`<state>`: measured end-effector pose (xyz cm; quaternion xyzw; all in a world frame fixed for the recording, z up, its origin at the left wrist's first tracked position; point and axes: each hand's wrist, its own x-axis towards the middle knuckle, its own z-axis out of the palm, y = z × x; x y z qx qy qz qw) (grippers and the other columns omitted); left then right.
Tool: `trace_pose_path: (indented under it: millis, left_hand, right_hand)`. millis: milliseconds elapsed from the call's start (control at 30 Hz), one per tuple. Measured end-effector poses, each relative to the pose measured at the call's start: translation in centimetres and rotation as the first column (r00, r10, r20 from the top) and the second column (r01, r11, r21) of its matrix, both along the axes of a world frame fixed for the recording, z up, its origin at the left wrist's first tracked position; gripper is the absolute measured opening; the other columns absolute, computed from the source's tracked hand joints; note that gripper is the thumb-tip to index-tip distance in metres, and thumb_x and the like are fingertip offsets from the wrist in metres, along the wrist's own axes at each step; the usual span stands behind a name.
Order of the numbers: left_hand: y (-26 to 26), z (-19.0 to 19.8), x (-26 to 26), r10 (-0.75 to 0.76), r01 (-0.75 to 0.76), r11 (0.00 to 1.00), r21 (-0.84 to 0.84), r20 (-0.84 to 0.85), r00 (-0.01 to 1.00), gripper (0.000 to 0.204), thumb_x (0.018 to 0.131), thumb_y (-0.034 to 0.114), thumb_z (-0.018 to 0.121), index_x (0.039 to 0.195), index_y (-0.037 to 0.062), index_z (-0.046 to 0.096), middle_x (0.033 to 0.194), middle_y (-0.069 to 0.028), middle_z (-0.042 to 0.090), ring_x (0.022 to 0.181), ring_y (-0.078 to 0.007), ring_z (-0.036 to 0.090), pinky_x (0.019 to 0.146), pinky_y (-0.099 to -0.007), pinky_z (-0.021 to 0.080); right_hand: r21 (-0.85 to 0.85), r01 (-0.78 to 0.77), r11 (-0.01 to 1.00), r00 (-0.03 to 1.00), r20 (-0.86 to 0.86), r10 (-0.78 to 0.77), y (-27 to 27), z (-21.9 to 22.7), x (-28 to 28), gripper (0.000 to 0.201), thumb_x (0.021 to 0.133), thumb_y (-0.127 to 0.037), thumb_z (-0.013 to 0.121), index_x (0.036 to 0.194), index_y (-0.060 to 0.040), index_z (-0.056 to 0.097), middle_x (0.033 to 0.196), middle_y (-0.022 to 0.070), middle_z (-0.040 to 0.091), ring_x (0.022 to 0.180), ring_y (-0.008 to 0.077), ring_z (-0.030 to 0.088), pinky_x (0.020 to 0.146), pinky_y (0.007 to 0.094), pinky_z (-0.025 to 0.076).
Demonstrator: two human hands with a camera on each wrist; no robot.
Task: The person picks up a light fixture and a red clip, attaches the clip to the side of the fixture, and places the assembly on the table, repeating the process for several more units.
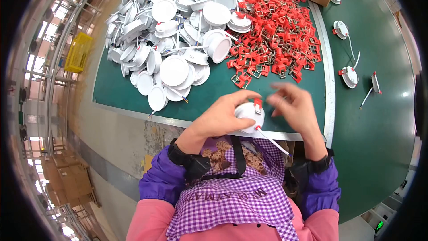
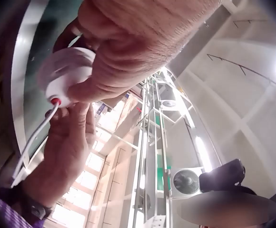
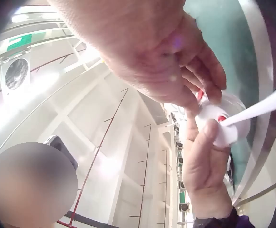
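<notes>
Fingers of left hand [image 1: 221, 115] curl around white lamp [image 1: 249, 112]; right hand [image 1: 296, 107] fingers touch its clip, slightly bent.

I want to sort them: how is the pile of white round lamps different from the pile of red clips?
The white downlight pile is white, its pieces round and larger; the red clip pile is red, its pieces small and angular. The downlight pile lies left, the clip pile right. Both sit heaped on the green table.

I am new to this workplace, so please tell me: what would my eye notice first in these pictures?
First, the heap of red clips at the far side of the green table, beside a big pile of white lamp housings. Nearer, the left hand holds one white lamp while the right hand works at it.
</notes>
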<state>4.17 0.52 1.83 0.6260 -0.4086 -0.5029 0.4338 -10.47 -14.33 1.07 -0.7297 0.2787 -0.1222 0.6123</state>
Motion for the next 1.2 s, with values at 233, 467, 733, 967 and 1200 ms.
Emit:
trace_pose_path:
  millis: [233, 467, 733, 967, 1200]
  left_hand:
    - [1.4, -0.6, 0.4, 0.493, -0.602, 0.798, 0.033, -0.61, 0.62, 0.044, 0.076, -0.002, 0.065, 0.113, 0.0019, 0.042, 0.103, -0.0078, 0.055, 0.089, -0.0148, 0.059, 0.079, -0.0265, 0.049]
    - [2.2, -2.0, -0.9, 0.439, -0.544, 0.831, 0.112, -0.732, 0.52, 0.046, 0.08, 0.003, 0.063, 0.12, 0.0055, 0.042, 0.108, -0.0067, 0.057, 0.094, -0.0164, 0.059, 0.077, -0.0298, 0.05]
    - [0.8, -2.4, -2.5, 0.462, -0.529, 0.842, 0.103, -0.646, 0.608, 0.037, 0.077, 0.002, 0.067, 0.109, 0.0038, 0.05, 0.096, -0.0037, 0.06, 0.083, -0.0125, 0.06, 0.065, -0.0256, 0.048]
    - [0.0, -3.2, -3.8, 0.493, -0.541, 0.836, -0.092, -0.305, 0.815, 0.034, 0.077, 0.003, 0.068, 0.109, 0.0018, 0.054, 0.092, -0.0011, 0.061, 0.077, -0.006, 0.056, 0.066, -0.0219, 0.047]
    - [-0.6, -2.6, -4.6, 0.462, -0.52, 0.811, -0.269, -0.251, 0.851, 0.032, 0.078, 0.002, 0.066, 0.108, 0.0014, 0.055, 0.095, -0.0026, 0.06, 0.081, -0.0059, 0.055, 0.068, -0.0217, 0.046]
  right_hand:
    - [-0.667, 0.181, 0.723, 0.944, -0.088, -0.317, -2.6, -3.5, 2.5, 0.02, 0.08, -0.016, 0.065, 0.092, -0.0032, 0.057, 0.065, 0.0158, 0.06, 0.058, 0.0315, 0.06, 0.053, 0.0392, 0.046]
    - [-0.753, 0.235, 0.615, 0.968, 0.121, -0.222, -1.8, -3.2, 2.0, 0.009, 0.081, -0.011, 0.061, 0.086, -0.0049, 0.055, 0.074, 0.0146, 0.061, 0.061, 0.0301, 0.06, 0.055, 0.0367, 0.046]
    - [-0.201, 0.268, 0.942, 0.961, 0.13, -0.246, 1.9, -0.3, 0.4, 0.008, 0.084, -0.005, 0.059, 0.084, 0.0019, 0.057, 0.07, 0.0069, 0.06, 0.054, 0.0083, 0.058, 0.048, 0.0243, 0.044]
    - [-0.374, 0.204, 0.904, 0.971, 0.192, -0.14, 3.9, -0.1, -0.5, 0.011, 0.079, -0.003, 0.064, 0.088, 0.0018, 0.06, 0.072, 0.0111, 0.059, 0.059, 0.0162, 0.06, 0.054, 0.0264, 0.046]
    - [-0.519, 0.208, 0.829, 0.969, 0.225, -0.102, 4.1, -0.1, -1.2, 0.01, 0.079, -0.001, 0.062, 0.089, 0.0006, 0.059, 0.074, 0.0134, 0.06, 0.061, 0.0226, 0.062, 0.054, 0.0306, 0.048]
